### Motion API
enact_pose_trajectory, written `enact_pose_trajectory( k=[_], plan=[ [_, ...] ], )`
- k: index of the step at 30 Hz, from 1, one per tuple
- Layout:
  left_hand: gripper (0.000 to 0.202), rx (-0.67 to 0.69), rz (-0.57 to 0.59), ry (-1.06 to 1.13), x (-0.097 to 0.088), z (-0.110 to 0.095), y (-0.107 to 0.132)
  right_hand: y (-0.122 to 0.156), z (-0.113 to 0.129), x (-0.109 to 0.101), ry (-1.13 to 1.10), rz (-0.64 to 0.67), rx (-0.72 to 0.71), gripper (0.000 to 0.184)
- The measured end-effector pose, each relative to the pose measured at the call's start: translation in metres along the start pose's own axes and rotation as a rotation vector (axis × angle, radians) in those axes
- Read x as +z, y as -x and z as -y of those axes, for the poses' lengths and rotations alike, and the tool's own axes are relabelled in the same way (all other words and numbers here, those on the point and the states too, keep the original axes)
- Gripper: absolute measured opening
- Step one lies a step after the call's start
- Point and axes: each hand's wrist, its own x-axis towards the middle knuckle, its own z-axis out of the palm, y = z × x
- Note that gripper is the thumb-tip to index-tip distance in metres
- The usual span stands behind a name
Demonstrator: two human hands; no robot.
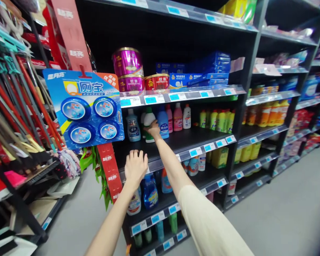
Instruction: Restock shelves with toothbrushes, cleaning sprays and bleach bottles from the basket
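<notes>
Right hand: fingers closed about the green bottle (its white part shows above them); a blue bottle stands just right of these fingers. Left hand: fingers half open, loosely bent, empty, at the shelf edge.

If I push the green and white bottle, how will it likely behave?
The green and white bottle is taller than wide, so a high push might tip it. It looks like smooth plastic, so it may slip somewhat. The blue bottle close on its right could get knocked too.
</notes>
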Motion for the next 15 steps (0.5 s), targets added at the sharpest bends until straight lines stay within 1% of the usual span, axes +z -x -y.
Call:
enact_pose_trajectory(
  k=[5,9,15],
  plan=[
    [0.043,0.011,-0.012,-0.027,0.003,0.000,-0.001,-0.010,0.000,0.012,-0.008,-0.028,-0.051,0.112],
    [0.043,0.019,-0.006,-0.033,0.005,0.000,0.000,-0.017,-0.001,0.019,-0.008,-0.029,-0.029,0.113],
    [0.044,0.015,-0.011,-0.064,0.008,0.000,0.002,-0.021,-0.003,0.027,-0.001,-0.083,-0.034,0.110]
  ],
)
